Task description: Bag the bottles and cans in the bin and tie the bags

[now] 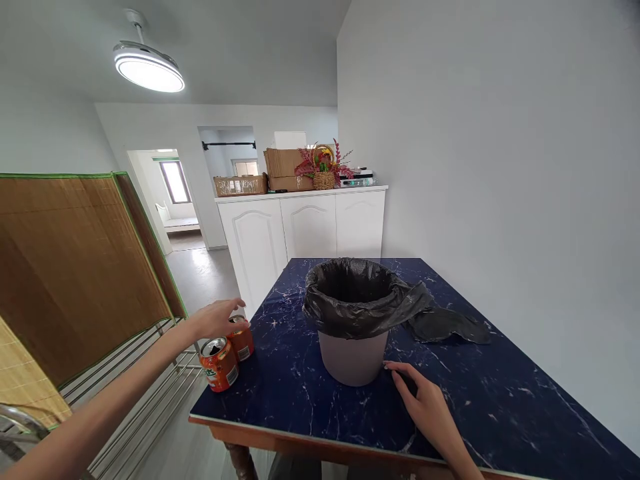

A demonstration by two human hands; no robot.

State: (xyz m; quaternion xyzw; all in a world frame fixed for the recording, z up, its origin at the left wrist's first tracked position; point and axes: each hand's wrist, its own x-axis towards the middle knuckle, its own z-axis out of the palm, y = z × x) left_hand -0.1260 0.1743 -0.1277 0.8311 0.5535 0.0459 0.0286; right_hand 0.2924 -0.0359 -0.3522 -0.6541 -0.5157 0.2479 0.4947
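Note:
A bin (354,360) lined with a black plastic bag (350,320) stands upright on the table. Several fingers of my right hand (425,403) rest low at the bin's right side, index tip at its wall, thumb apart. At the table's left edge are two orange drink cans, a nearer can (219,367) with a dark opening in its top and a farther can (242,341). My left hand (217,320) reaches over the farther can, thumb and fingers spread by its rim; whether they touch it is hard to see.
The blue marble-patterned table (475,393) meets a white wall on the right. A flat piece of black plastic (450,325) lies right of the bin. Beyond stands a white cabinet (310,223) with cardboard boxes (287,167) and a flower basket (324,179). A metal rack (145,393) is at left.

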